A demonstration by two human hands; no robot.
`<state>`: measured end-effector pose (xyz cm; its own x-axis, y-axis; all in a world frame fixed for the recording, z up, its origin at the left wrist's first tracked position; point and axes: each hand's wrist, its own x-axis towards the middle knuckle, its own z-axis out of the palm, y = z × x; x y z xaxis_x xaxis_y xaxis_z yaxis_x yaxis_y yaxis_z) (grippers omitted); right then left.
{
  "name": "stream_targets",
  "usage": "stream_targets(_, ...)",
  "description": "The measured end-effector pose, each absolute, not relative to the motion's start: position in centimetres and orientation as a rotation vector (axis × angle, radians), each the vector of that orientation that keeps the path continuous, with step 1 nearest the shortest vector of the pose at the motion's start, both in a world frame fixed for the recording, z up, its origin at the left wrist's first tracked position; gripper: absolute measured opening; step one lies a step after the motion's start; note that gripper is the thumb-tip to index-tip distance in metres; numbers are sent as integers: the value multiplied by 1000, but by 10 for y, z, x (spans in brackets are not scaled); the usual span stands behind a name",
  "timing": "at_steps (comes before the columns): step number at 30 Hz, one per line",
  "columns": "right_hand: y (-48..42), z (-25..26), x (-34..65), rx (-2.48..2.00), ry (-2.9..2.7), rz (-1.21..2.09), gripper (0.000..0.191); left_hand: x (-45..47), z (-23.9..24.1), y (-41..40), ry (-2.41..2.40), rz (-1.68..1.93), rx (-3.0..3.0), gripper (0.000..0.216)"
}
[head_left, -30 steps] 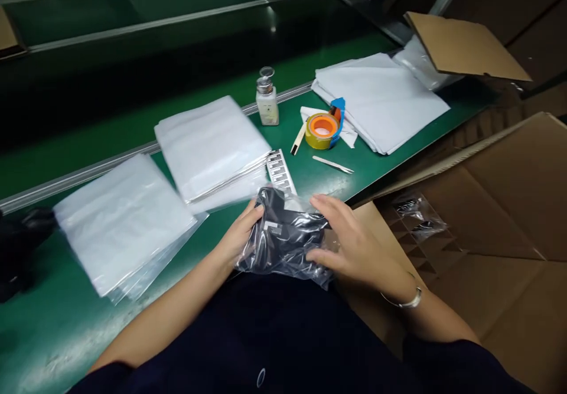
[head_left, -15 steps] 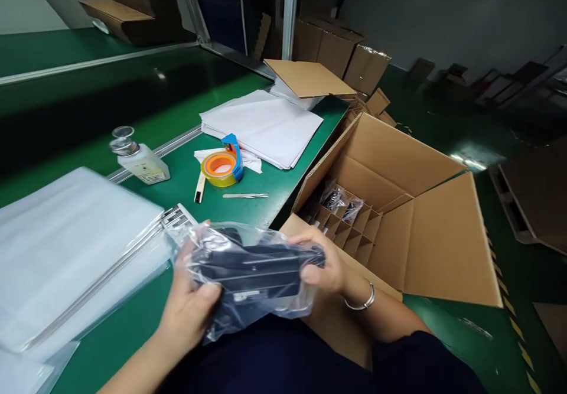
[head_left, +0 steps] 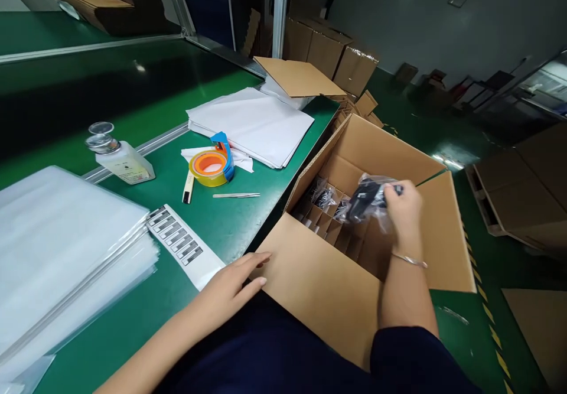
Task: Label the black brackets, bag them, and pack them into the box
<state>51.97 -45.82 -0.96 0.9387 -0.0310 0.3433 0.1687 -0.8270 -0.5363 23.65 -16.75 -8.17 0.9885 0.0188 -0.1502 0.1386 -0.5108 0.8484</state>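
1. Brown cardboard flap (head_left: 319, 282): my left hand (head_left: 230, 285) is at its edge, loose, holding nothing; contact unclear from out here.
2. My right hand (head_left: 404, 208), the nearer one, grips the bagged black part (head_left: 365, 200) inside the box (head_left: 445, 228); its long axis runs leftward from my grip.
3. Dividers (head_left: 325, 226) below: their bottoms are hidden.

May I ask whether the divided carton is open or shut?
The carton is open: its flaps are spread apart, and cardboard dividers and bagged items show inside.
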Motion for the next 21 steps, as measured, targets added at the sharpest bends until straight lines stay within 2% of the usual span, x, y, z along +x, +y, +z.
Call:
stream_targets(1, -448, -26, 534, -2666, -52, -355, 26, 231, -86, -163, 134, -129, 2115, 43)
stream_targets(7, -410, -122, 590, -2870, -105, -64, 31, 185, -113, -140, 396, -43, 2103, 45)
stream_targets(13, -399, -153, 613, -2977, -302, 96, 31, 146, -124, -133, 735, 73, 1947, 46)
stream_targets(21, -400, -200, 639, -3113, -225, 282, 38, 149, -128, -140, 778, 151, 2015, 48)
